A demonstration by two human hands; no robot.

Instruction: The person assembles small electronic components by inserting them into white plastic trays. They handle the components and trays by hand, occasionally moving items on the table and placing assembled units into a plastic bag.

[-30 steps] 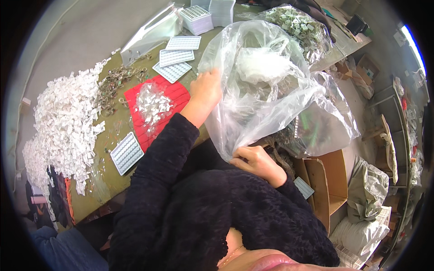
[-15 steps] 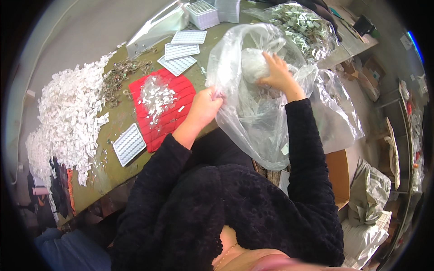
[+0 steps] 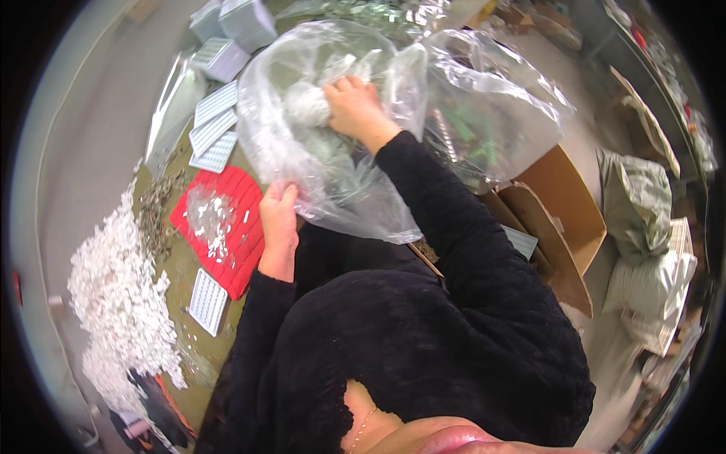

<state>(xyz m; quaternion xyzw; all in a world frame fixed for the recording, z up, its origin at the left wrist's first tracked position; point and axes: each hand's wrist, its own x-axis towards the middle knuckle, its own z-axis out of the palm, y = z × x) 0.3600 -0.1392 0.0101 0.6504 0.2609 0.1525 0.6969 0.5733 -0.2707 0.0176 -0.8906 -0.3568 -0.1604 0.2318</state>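
A large clear plastic bag [image 3: 261,121] lies across the far edge of the table, its mouth toward me. My left hand [image 3: 280,216] pinches the bag's near rim between thumb and fingers. Deeper in the bag, my right hand [image 3: 354,107] has its fingers curled down beside a whitish rounded bundle [image 3: 308,104]. What the right fingertips grip is hidden from view. Left of the bag, a red padded cloth [image 3: 240,200] carries a small heap of white pieces [image 3: 215,227].
A big pile of small white pieces [image 3: 125,295] covers the table's left side. White gridded trays [image 3: 215,106] fan out near stacked ones [image 3: 246,26]. Another clear bag [image 3: 514,98] with green contents stands right, above an open cardboard box [image 3: 567,204]. Sacks [image 3: 635,204] sit farther right.
The view has turned toward the right, so the table items appear shifted left. My right hand's spread fingers have curled down onto the bag's contents. My left hand still holds the rim.
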